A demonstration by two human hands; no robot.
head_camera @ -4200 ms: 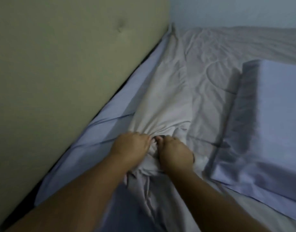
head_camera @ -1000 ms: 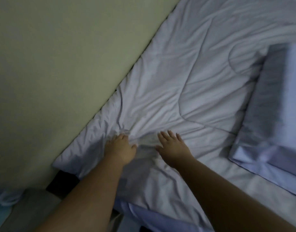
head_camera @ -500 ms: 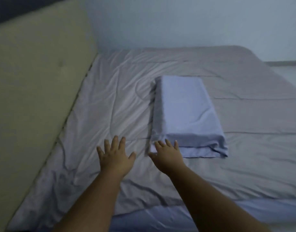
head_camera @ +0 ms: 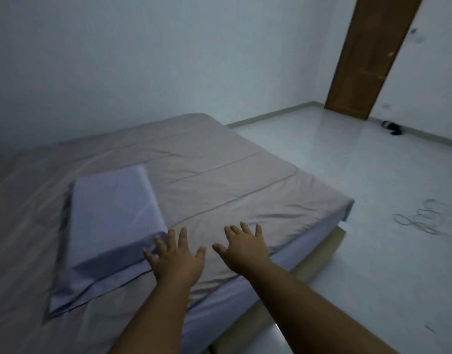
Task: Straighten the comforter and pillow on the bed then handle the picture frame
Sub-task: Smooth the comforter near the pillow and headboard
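A grey comforter (head_camera: 219, 180) lies spread flat over the bed, with a few creases. A pale blue pillow (head_camera: 110, 221) rests on it at the left, lying flat. My left hand (head_camera: 176, 256) hovers palm down with fingers spread, right beside the pillow's near right corner. My right hand (head_camera: 245, 249) is also spread palm down, over the comforter near the bed's right edge. Both hands hold nothing. No picture frame is in view.
A blue sheet and the beige bed base (head_camera: 319, 256) show along the bed's right side. White tiled floor (head_camera: 373, 175) stretches to the right, with thin cables (head_camera: 419, 218) on it. A brown wooden door (head_camera: 368, 54) and a small dark object (head_camera: 393, 127) stand at the far wall.
My view has swung right, away from the headboard toward the bed's right side and the floor. Both hands let go of the comforter earlier and now hover open further right.
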